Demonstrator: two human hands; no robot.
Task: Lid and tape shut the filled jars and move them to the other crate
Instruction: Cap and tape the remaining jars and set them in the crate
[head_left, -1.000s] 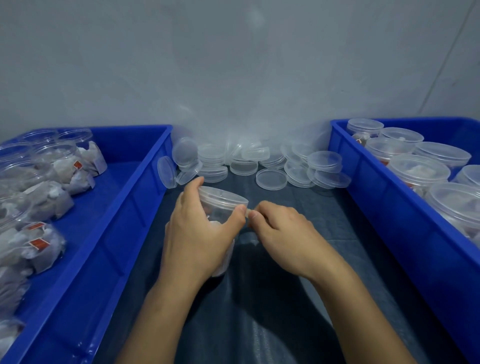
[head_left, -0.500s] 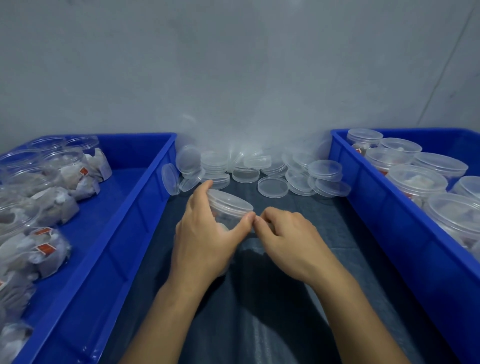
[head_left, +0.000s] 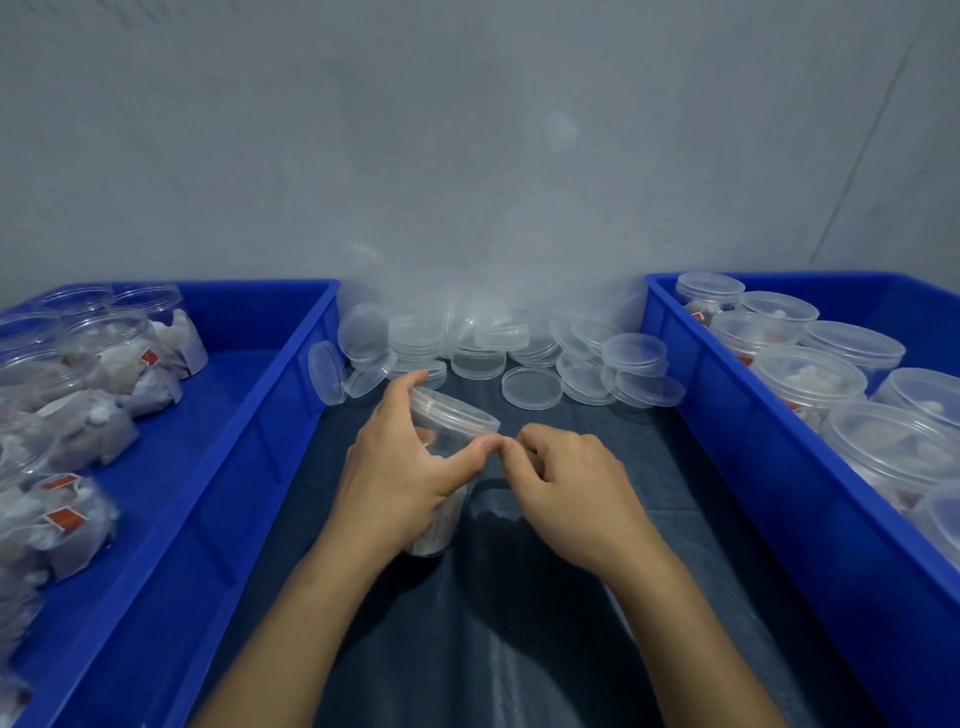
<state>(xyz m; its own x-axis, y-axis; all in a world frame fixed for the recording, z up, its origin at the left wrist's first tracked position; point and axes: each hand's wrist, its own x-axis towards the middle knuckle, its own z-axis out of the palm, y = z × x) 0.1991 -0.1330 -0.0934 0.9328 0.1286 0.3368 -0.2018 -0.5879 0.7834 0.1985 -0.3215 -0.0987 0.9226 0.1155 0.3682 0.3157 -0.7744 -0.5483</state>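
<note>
My left hand (head_left: 400, 473) keeps its grip round the lidded jar (head_left: 447, 447) over the bench (head_left: 519, 623), tilted. My right hand (head_left: 566, 483) has slid closer; its fingers (head_left: 511, 448) now pinch at the rim beside my thumb. Probably taping; no tape visible.

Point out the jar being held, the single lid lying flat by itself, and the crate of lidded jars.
jar (head_left: 452, 415), head view, on its lidded rim.
single lid (head_left: 531, 387), head view, on its centre.
right crate (head_left: 737, 457), head view, on its blue inner wall.
</note>
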